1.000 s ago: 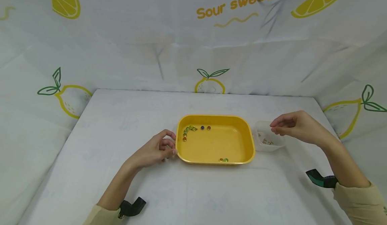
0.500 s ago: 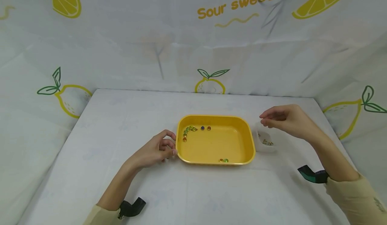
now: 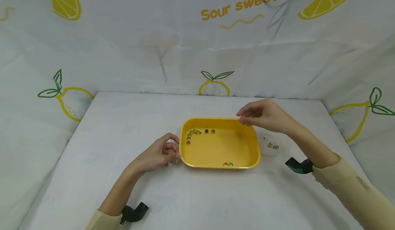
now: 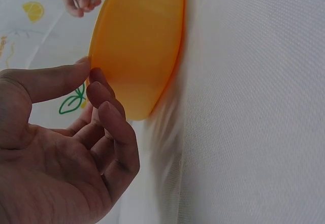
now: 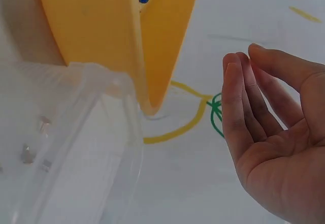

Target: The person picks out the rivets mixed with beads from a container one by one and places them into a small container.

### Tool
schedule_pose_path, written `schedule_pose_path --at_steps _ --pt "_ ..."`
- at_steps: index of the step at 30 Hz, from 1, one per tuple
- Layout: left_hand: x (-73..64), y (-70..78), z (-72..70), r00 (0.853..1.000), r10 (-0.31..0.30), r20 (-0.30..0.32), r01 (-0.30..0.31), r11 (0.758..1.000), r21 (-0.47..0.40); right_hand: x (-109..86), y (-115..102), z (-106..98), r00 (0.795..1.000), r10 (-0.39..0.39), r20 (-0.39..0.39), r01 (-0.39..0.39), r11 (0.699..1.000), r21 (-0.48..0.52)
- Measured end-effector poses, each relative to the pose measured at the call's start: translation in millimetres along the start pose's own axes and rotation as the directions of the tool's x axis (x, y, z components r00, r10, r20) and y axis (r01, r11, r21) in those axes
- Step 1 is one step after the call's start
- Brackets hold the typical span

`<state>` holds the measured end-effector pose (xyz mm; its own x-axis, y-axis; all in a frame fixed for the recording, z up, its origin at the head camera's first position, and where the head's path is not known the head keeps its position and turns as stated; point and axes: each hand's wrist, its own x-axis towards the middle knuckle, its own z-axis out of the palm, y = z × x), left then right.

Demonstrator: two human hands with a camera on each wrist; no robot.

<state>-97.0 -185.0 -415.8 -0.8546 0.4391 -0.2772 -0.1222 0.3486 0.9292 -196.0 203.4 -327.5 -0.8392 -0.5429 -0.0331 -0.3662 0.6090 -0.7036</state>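
A yellow tray (image 3: 213, 151) stands in the middle of the table, with several small glass marbles (image 3: 189, 138) along its far left corner. A blue marble (image 3: 206, 131) and an amber one (image 3: 213, 131) sit near its back wall, and two more lie at the front. My left hand (image 3: 160, 152) pinches the tray's left rim between thumb and fingers. My right hand (image 3: 265, 115) is above the tray's far right corner, thumb and fingertips drawn together. I cannot tell whether something small is between those fingertips.
A clear plastic box (image 3: 269, 153) stands against the tray's right side, beneath the right forearm, with several small shiny pieces (image 3: 273, 147) in it. A white cloth with lemon prints (image 3: 214, 87) hangs behind the table.
My right hand has moved left and away from me, from over the clear box to the tray's far right corner. The left hand and tray have stayed put.
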Motion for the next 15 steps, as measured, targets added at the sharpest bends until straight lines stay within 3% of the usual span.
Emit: schedule_pose_path --at_steps 15 --pt "-0.7 -0.5 0.9 1.000 0.008 -0.005 -0.008 1.000 0.001 49.0 -24.1 37.6 0.983 -0.049 0.178 0.049 0.999 0.008"
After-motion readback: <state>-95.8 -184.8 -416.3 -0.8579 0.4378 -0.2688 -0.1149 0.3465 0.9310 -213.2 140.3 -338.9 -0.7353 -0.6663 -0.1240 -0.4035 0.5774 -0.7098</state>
